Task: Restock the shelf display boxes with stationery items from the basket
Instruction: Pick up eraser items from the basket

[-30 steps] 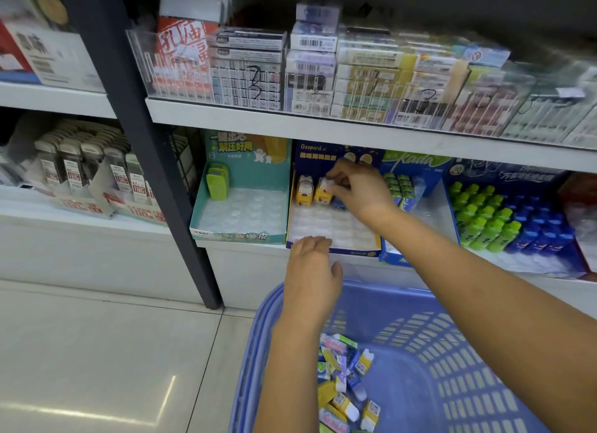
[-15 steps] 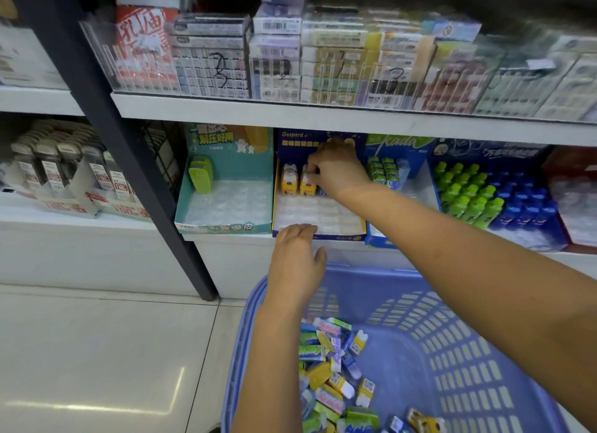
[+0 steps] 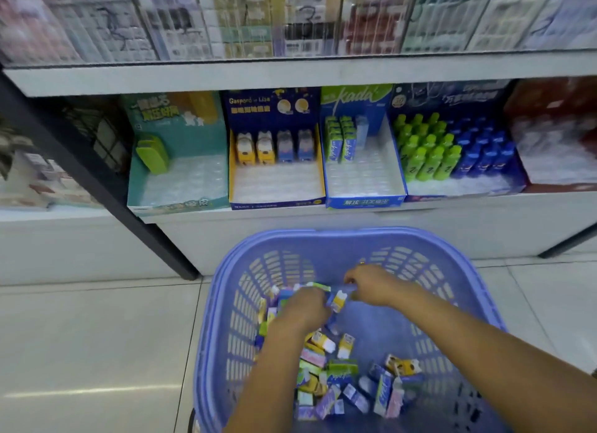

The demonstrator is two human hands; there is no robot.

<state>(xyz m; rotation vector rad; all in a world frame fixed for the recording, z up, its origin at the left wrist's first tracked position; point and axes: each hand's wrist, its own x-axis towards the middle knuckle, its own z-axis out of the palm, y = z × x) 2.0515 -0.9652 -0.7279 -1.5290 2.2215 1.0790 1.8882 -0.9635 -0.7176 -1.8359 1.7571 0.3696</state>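
The purple basket stands on the floor below the shelf, with several small eraser packs loose on its bottom. Both hands are inside it at the far end of the pile. My left hand curls over a clump of small packs that stick out past its fingers. My right hand reaches left, and its curled fingertips pinch a yellow and white eraser between the two hands. On the shelf, the dark blue display box holds two yellow and two blue erasers in its back row.
A teal box with one green item sits left of the dark blue one. To the right are a blue Kada box with green packs at the back, a box of green and blue bottles and a red box. A black shelf post slants down at the left.
My right hand has left the dark blue box and come down into the basket. My left hand dropped from the shelf edge into the pile. The view is closer and tilted lower.
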